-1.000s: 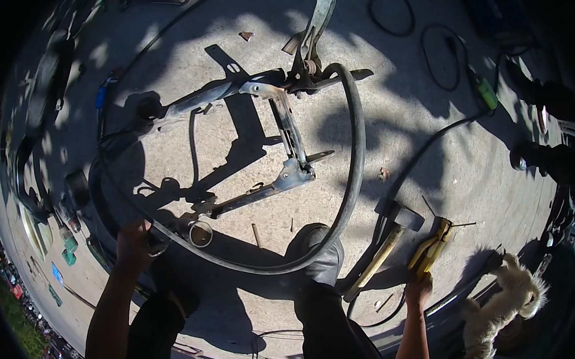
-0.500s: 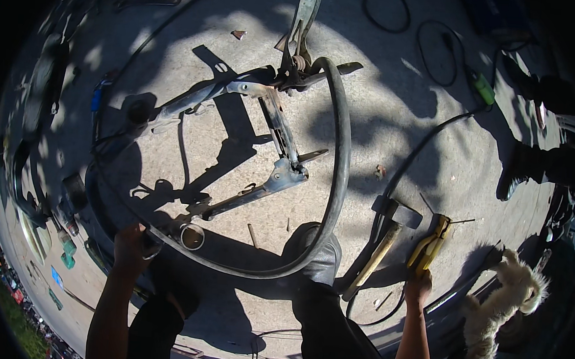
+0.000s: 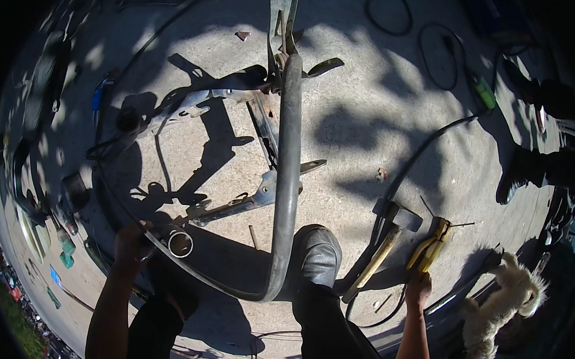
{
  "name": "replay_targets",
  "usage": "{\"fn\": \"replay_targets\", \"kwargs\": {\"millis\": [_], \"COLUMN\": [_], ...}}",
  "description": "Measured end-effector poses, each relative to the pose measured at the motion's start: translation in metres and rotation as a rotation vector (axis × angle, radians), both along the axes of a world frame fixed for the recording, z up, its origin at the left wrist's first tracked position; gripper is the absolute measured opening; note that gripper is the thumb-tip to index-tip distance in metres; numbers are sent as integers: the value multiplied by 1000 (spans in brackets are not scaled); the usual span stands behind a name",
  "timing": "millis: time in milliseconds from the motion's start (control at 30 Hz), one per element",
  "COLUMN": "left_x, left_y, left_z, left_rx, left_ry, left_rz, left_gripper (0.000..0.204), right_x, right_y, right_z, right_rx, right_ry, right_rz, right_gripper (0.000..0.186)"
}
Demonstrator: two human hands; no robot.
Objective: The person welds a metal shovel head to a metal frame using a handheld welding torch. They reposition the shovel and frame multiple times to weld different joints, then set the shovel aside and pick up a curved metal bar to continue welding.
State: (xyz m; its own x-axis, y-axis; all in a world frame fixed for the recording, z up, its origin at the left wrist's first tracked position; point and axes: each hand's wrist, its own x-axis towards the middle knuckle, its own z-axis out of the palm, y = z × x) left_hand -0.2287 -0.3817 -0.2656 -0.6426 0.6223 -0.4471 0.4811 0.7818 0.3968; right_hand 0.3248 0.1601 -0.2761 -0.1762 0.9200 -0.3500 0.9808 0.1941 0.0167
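Observation:
A metal frame [image 3: 287,179] stands tilted over the concrete, with a thick curved grey tube along its near and right side and rusty brackets behind. My left hand [image 3: 129,243] is closed around the near left part of this frame. Close to that hand, a round open pipe end [image 3: 180,244] faces up. Off to the right, my right hand [image 3: 418,288] grips a yellow welding electrode holder [image 3: 431,246], its jaws clamping a thin rod [image 3: 461,224]. The right hand is well apart from the frame.
A hammer [image 3: 380,251] with a wooden handle lies left of the electrode holder. My boot [image 3: 320,255] stands just right of the tube. A white dog [image 3: 500,311] is at the lower right. Another person's boot [image 3: 513,172] and cables [image 3: 428,137] are farther right.
The frame has tipped leftward: the curved tube's right side swung left and now looks nearly straight. The upper bracket moved left too. My right hand with the electrode holder barely moved.

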Motion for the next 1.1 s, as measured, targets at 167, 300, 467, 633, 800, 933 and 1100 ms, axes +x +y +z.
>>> {"fn": "replay_targets", "kwargs": {"millis": [167, 300, 467, 633, 800, 933, 1100], "left_x": [2, 6, 4, 3, 5, -1, 1], "left_y": [-42, -21, -42, -44, -48, -57, -57], "left_z": [-40, -35, -51, -61, -62, -70, -71], "left_rx": [214, 330, 355, 622, 604, 728, 768], "left_ry": [-264, -213, -369, -1074, -1009, -1219, -1185], "left_rz": [454, 281, 456, 1277, 1039, 1085, 1202], "left_gripper": [31, 27, 26, 16, 22, 30, 26], "right_x": [1, 3, -2, -6, -11, -13, -5], "right_y": [0, 0, 0, -2, -3, -4, -2], "right_z": [-4, -3, -1, 1, 4, 3, 1], "right_rx": [-1, 1, -24, 4, 21, 31, 23], "right_ry": [-21, -19, 9, -2, -31, -30, -47], "right_rz": [69, 40, 19, 8, 16, 39, 24], "right_gripper": [39, 37, 38, 40, 40, 39, 37]}}
